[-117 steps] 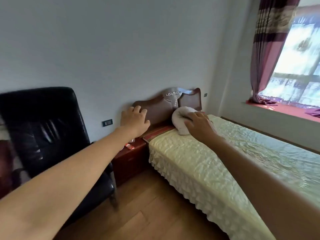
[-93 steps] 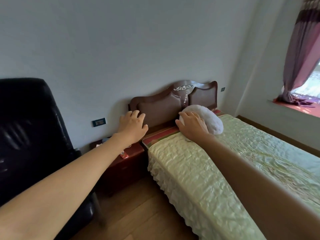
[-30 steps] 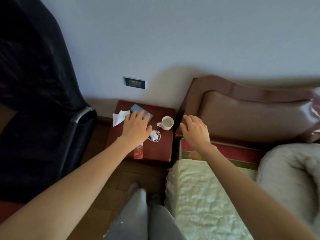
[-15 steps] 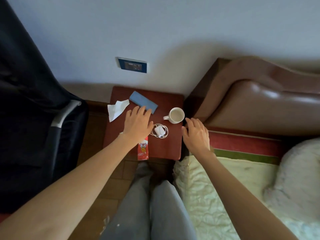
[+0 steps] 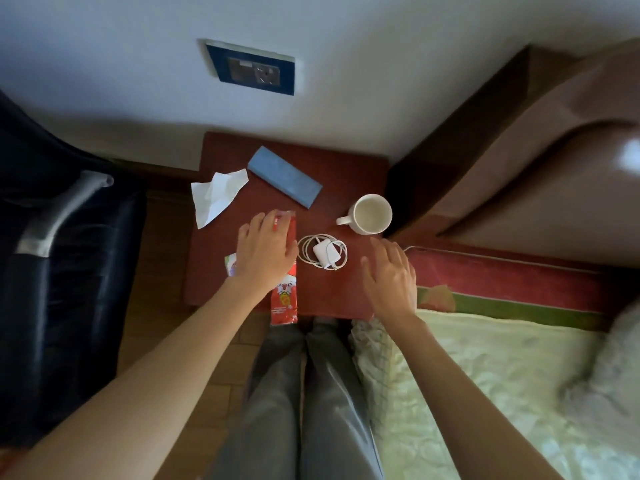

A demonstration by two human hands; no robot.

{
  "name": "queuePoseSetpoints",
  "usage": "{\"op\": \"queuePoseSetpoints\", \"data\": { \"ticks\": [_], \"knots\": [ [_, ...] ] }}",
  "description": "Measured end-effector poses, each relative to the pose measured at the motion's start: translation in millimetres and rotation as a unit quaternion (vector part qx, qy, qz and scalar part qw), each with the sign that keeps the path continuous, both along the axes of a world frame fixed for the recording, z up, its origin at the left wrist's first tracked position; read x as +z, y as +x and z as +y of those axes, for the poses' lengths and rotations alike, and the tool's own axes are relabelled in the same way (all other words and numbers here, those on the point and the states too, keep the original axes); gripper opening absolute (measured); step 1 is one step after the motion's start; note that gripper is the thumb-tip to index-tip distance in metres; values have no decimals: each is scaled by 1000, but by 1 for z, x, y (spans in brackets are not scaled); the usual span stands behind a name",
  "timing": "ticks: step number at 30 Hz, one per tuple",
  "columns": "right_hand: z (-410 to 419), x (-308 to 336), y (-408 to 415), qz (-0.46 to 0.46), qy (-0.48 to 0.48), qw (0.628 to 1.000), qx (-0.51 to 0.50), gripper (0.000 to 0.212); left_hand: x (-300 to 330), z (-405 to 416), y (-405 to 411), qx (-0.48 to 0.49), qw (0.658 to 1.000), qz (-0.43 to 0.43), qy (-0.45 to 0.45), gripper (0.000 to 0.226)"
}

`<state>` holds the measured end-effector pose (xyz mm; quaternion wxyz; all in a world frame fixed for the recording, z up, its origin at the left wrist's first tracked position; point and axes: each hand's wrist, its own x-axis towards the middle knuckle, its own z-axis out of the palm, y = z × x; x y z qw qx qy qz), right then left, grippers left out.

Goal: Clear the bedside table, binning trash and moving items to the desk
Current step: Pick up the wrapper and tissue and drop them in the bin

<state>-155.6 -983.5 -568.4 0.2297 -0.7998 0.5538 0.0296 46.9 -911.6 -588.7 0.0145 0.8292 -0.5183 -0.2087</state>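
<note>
My left hand (image 5: 265, 251) lies flat, fingers spread, over the red wrapper (image 5: 285, 296), gripping nothing. My right hand (image 5: 391, 275) hovers open and empty at the charger's (image 5: 323, 252) three o'clock.

The left hand (image 5: 265, 249) lies flat on a red wrapper (image 5: 285, 296), its fingers spread. Just to its right the coiled white charger (image 5: 325, 252) blocks the way. Ahead of its fingertips lies bare tabletop (image 5: 346, 174), then a blue flat case (image 5: 284, 180); ahead-left is a crumpled tissue (image 5: 216, 195). The right hand (image 5: 391, 275) hovers with fingers spread over the tabletop's right edge; the white mug (image 5: 370, 214) stands just beyond its fingertips, the headboard (image 5: 519, 161) walls off its right, and the bed (image 5: 502, 375) lies below its wrist.
</note>
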Motion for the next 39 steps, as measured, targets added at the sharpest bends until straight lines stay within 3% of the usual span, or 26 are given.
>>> {"op": "queuePoseSetpoints", "data": {
  "ticks": [6, 16, 30, 34, 39],
  "knots": [
    [12, -37, 12, 0, -1, 1000, 10, 45, -41, 12, -8, 14, 1000, 3, 27, 54],
    [23, -71, 8, -10, -30, 999, 35, 49, -82, 38, -14, 121, 991, -34, 42, 79],
    [22, -70, -7, -32, -58, 995, 76, 48, -99, 18, -35, 192, 980, 19, -44, 50],
    [15, -66, 1, -77, -82, 990, 87, 44, -87, 19, -31, 278, 945, 132, -109, 36],
    [2, -50, 39, -149, -109, 976, 111, 40, -59, 31, -9, 346, 908, 162, -172, 32]
  ]
}}
